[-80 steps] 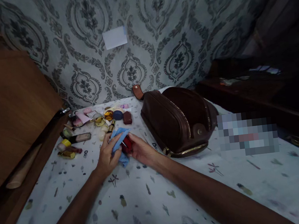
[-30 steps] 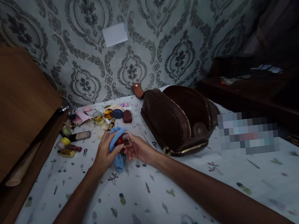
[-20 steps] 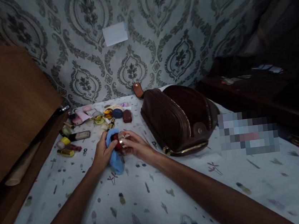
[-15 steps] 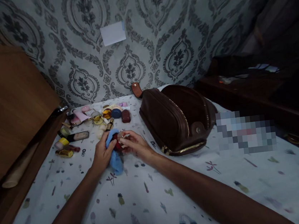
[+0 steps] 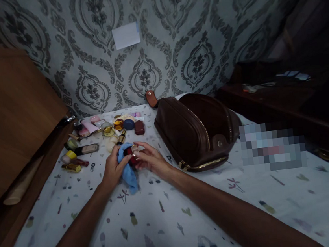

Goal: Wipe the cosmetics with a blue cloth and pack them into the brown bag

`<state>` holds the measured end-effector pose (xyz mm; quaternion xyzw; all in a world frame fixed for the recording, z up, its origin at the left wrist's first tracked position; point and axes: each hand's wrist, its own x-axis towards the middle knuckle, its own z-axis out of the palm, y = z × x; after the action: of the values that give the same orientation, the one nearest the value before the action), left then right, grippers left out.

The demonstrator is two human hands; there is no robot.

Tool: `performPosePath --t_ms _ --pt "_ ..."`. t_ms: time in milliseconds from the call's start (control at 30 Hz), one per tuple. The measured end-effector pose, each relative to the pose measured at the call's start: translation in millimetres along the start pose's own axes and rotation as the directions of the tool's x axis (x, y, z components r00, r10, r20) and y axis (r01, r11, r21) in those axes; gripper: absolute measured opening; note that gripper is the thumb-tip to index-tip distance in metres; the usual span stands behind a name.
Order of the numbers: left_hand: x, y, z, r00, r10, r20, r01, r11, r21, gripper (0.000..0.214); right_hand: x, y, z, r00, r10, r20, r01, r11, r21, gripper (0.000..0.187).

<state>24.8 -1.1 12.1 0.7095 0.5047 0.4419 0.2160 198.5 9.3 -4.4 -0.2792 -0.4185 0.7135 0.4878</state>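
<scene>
My left hand [image 5: 114,167] is closed on a light blue cloth [image 5: 128,179], which hangs down below the fingers onto or just over the printed sheet. The cloth wraps round the left side of a small dark red bottle [image 5: 130,153] with a shiny gold cap [image 5: 134,150]. My right hand [image 5: 150,158] grips the bottle from the right, its fingertips at the cap. Just behind the hands lie a gold tube [image 5: 121,137] and a dark red case [image 5: 139,127]. The bottle's underside is hidden by fingers and cloth.
A brown cosmetic bag [image 5: 180,129] stands unzipped on the right. Several cosmetics lie at the back left, among them a foundation bottle [image 5: 87,149], a navy round case [image 5: 128,124] and a yellow vial [image 5: 71,168]. A wooden cabinet [image 5: 12,117] borders the left; patterned wallpaper closes the back.
The bottle has turned slightly between my hands, so more of its gold cap shows. Both hands keep their hold, and the view has shifted a little.
</scene>
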Motion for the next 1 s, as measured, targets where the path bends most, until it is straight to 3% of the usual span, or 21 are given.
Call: performPosePath --t_ms 167,267,500,633,833,1000 --pt "1.1 -0.7 -0.1 0.987 0.142 0.069 -0.142 0.990 -0.008 0.043 3.4 2.9 -0.9 0.999 0.005 -0.040 -0.007 0.999 -0.053 0.051" --pt "2.5 -1.1 -0.7 0.978 0.165 0.125 -0.162 0.986 -0.035 0.047 5.3 4.8 -1.6 0.998 0.028 -0.049 -0.030 0.999 -0.042 0.052" --pt "2.8 -5.2 -3.7 0.998 0.032 0.060 -0.029 0.998 -0.047 0.035 1.9 0.7 -1.6 0.997 0.037 0.070 -0.031 0.997 -0.072 0.058" --pt "1.9 -8.4 -4.1 0.999 -0.043 0.007 0.043 0.999 0.016 0.028 2.1 2.0 -0.4 0.997 0.029 0.068 -0.018 0.988 -0.155 0.059" --pt "0.5 -5.0 0.5 1.000 -0.010 -0.019 0.011 0.999 0.052 0.030 3.5 3.4 0.9 0.990 -0.126 -0.057 0.107 0.957 -0.271 0.048" --pt "-0.1 -5.5 4.4 0.992 0.127 0.018 -0.127 0.991 0.038 0.036 4.5 5.7 -0.6 0.971 -0.208 -0.116 0.166 0.940 -0.298 0.041"
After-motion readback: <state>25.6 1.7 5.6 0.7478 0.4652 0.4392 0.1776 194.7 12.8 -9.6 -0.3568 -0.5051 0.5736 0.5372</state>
